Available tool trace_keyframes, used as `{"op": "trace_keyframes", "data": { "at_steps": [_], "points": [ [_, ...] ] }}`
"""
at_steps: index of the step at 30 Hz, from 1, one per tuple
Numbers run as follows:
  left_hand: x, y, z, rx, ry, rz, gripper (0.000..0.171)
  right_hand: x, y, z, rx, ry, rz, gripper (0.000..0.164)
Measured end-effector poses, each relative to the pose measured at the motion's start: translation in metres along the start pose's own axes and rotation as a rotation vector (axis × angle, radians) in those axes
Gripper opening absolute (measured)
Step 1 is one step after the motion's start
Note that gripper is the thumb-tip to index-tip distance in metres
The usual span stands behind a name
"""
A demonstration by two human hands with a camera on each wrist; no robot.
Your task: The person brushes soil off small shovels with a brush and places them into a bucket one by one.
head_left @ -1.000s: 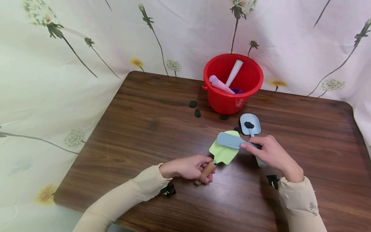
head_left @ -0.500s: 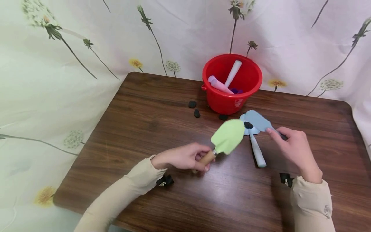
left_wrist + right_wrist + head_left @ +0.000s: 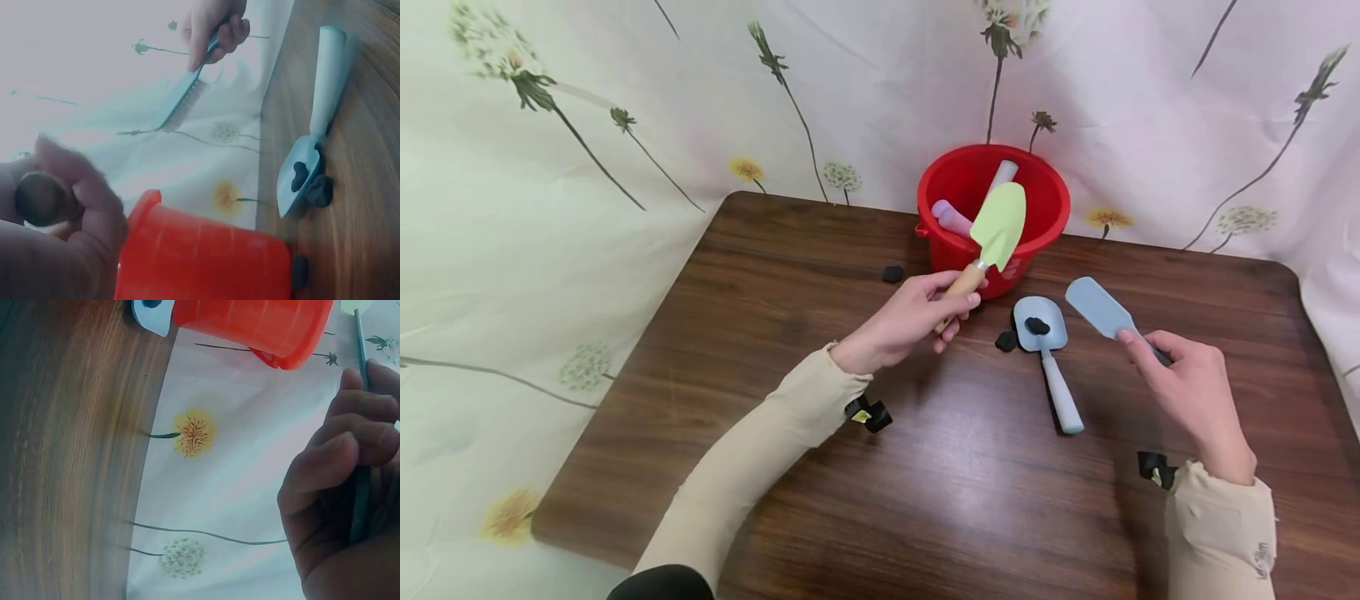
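My left hand [image 3: 906, 321] grips the wooden handle of a garden trowel [image 3: 1002, 218] whose light green blade overlaps the red bucket [image 3: 943, 258] in the head view. My right hand [image 3: 1198, 392] holds a blue brush [image 3: 1097, 307] above the table's right side; the left wrist view shows the brush's pale bristles [image 3: 185, 107] facing down. Between the hands, a light blue scoop [image 3: 1062, 392] lies on the table. One black stone [image 3: 1037, 326] rests in the scoop, and another black stone [image 3: 1006, 341] is right beside its blade.
Inside the bucket stand a lilac tool handle [image 3: 953, 218] and a white one [image 3: 1003, 172]. A further black stone [image 3: 892, 274] lies left of the bucket on the brown wooden table [image 3: 715, 333]. Behind the table hangs a flower-print cloth [image 3: 880, 92].
My left hand has lifted the trowel up and away from me to the bucket. My right hand has drawn the brush off the trowel, past the scoop, to the right.
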State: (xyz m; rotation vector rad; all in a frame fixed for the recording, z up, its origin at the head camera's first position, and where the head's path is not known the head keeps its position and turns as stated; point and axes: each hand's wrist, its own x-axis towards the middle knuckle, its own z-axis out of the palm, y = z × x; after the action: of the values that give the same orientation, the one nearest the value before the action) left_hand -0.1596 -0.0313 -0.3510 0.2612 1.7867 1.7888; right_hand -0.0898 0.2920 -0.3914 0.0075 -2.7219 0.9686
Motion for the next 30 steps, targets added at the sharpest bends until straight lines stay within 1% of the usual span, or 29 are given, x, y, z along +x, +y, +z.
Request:
{"op": "trace_keyframes", "data": {
  "at_steps": [3,6,11,14,20,23,25,27,30],
  "points": [
    [0.01,0.002,0.002,-0.061,0.019,-0.012,0.027,-0.002,0.001,0.0,-0.007,-0.001,0.008,0.028],
    [0.019,0.005,0.003,-0.144,0.034,-0.039,0.026,-0.002,0.001,0.0,-0.002,0.003,0.005,0.028],
    [0.029,0.01,0.001,-0.284,0.045,-0.087,0.017,-0.002,0.002,0.001,0.01,0.006,-0.004,0.027],
    [0.033,0.011,-0.001,-0.354,0.044,-0.109,0.015,-0.001,0.003,0.001,0.01,0.01,-0.009,0.026],
    [0.033,0.015,-0.004,-0.462,0.04,-0.124,0.023,0.002,0.003,-0.001,0.008,0.003,-0.013,0.027],
    [0.031,0.016,-0.004,-0.484,0.042,-0.131,0.025,0.002,0.003,-0.002,0.004,-0.007,-0.011,0.027],
    [0.029,0.016,-0.004,-0.477,0.04,-0.127,0.027,0.003,0.003,-0.003,0.002,-0.013,-0.01,0.028],
    [0.027,0.016,-0.004,-0.451,0.039,-0.115,0.031,0.004,0.004,-0.003,0.002,-0.016,-0.009,0.028],
    [0.025,0.012,-0.004,-0.377,0.035,-0.105,0.035,0.005,0.004,-0.004,0.001,-0.015,-0.007,0.028]
  ]
}}
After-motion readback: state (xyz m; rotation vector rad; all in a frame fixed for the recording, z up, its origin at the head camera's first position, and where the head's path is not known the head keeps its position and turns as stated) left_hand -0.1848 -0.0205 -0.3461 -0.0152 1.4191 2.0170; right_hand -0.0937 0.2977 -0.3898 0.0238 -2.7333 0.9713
